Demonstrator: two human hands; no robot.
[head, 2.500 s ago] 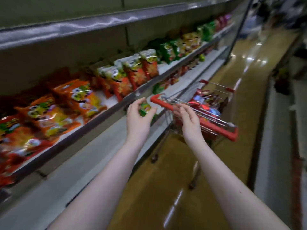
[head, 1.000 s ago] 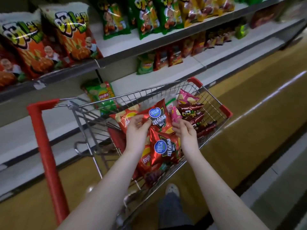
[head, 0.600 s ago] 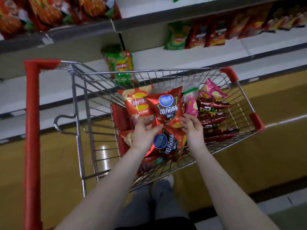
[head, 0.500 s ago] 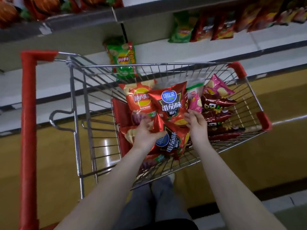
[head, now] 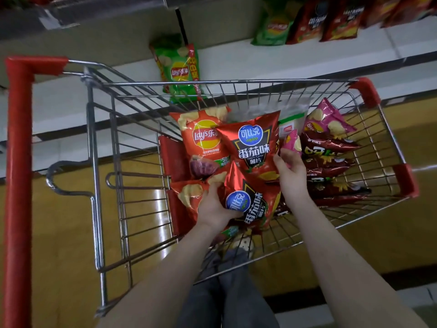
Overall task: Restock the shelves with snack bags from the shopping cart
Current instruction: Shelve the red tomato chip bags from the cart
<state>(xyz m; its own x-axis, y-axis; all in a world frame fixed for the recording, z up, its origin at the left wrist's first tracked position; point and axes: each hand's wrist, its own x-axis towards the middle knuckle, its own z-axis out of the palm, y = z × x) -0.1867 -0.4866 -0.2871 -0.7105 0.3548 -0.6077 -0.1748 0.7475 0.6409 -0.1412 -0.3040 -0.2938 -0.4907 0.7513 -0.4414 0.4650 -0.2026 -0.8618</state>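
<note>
A wire shopping cart [head: 260, 82] with red corners holds several snack bags. My left hand [head: 212, 204] grips the lower red tomato-flavour chip bag [head: 250, 204] at its left edge. My right hand [head: 289, 171] holds the right edge of the upper red tomato-flavour bag [head: 253, 143], with a small pink bag [head: 293, 143] against its fingers. An orange-red Lay's bag [head: 203, 136] lies behind the left hand. Dark red bags [head: 328, 159] and a pink bag [head: 328, 119] fill the cart's right side.
The cart's red handle [head: 19, 162] runs down the left. Beyond the cart is a white lower shelf [head: 236, 60] with a green Lay's bag [head: 179, 69] and more green and red bags [head: 307, 22] at the upper right. Yellow floor lies below; my legs show under the cart.
I have turned from the aisle to look down into the cart. Both hands left the handle and took hold of the red chip bags. The left hand's grip has tightened on the lower bag.
</note>
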